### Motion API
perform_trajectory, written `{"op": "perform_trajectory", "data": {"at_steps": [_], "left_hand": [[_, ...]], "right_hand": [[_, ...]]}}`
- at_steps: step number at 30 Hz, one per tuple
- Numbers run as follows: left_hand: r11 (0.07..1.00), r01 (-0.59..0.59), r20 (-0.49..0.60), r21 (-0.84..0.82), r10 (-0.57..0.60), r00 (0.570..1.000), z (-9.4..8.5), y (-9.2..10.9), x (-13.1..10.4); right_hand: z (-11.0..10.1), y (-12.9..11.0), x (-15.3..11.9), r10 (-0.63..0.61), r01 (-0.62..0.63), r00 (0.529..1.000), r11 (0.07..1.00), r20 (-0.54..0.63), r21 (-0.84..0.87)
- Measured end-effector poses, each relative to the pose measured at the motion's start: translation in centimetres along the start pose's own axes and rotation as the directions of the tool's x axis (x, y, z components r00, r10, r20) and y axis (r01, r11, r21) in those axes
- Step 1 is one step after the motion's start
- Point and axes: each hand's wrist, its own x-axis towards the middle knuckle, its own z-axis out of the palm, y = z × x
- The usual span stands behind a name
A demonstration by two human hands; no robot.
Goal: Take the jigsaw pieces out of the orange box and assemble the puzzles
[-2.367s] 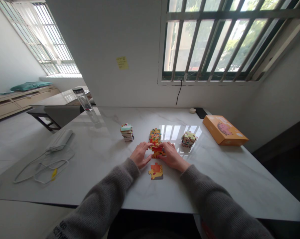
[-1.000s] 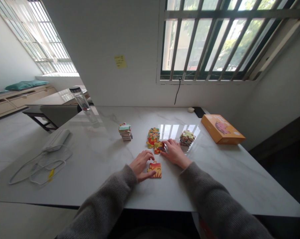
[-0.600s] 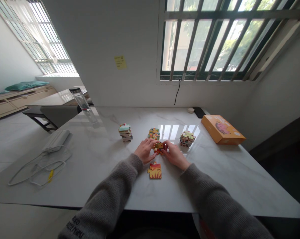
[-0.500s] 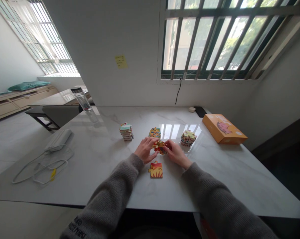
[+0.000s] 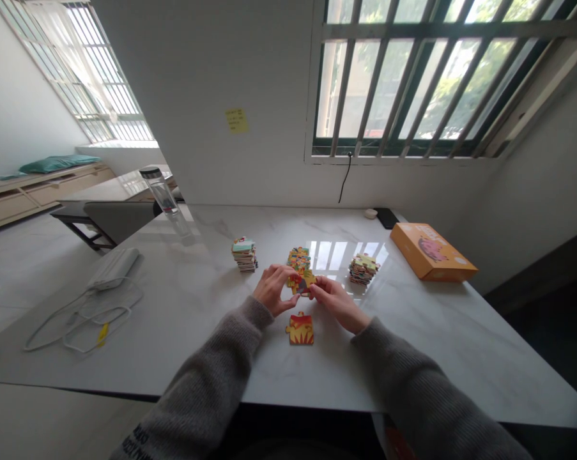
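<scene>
Between my hands, a colourful puzzle piece [image 5: 306, 281] is held up over the table. My right hand [image 5: 335, 299] pinches its right edge. My left hand [image 5: 275, 291] curves round its left side, fingertips and thumb at the piece. Just behind it lie joined or stacked puzzle pieces [image 5: 298, 257], partly hidden by the held piece and my left fingers. A yellow and red piece [image 5: 301, 329] lies flat nearer to me. One stack of pieces [image 5: 245, 255] stands at the left, another stack [image 5: 363, 269] at the right.
An orange box [image 5: 432, 251] lies at the right, near a black phone [image 5: 386, 218] and a small white object [image 5: 370, 214]. On the left are a white device [image 5: 113, 269] with a looped cable [image 5: 77, 314] and a glass bottle [image 5: 160, 190]. The table's front edge is close to me.
The held piece has been turned and tilted between my fingers. My left hand has shifted slightly left, and the view has moved a little.
</scene>
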Motion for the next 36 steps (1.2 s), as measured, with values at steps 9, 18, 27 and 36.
{"op": "perform_trajectory", "data": {"at_steps": [9,18,27,36], "left_hand": [[0.980,-0.040,0.330,-0.195,0.104,0.938,-1.6,0.2,-2.1],[0.980,-0.028,0.401,-0.198,0.107,0.910,-1.1,0.7,-4.3],[0.986,-0.044,0.412,-0.162,0.108,0.905,-1.0,1.3,-4.5],[0.990,-0.060,0.403,-0.126,0.107,0.909,-1.2,1.7,-4.4]], "right_hand": [[-4.1,0.8,1.2,-0.256,0.155,0.950,0.882,-0.176,-0.445],[-3.7,1.1,1.0,-0.292,0.196,0.950,0.833,-0.109,-0.517],[-3.8,2.4,1.1,-0.303,0.208,0.952,0.568,0.032,-0.796],[-3.3,2.9,0.9,-0.194,0.170,0.977,0.449,0.090,-0.877]]}}
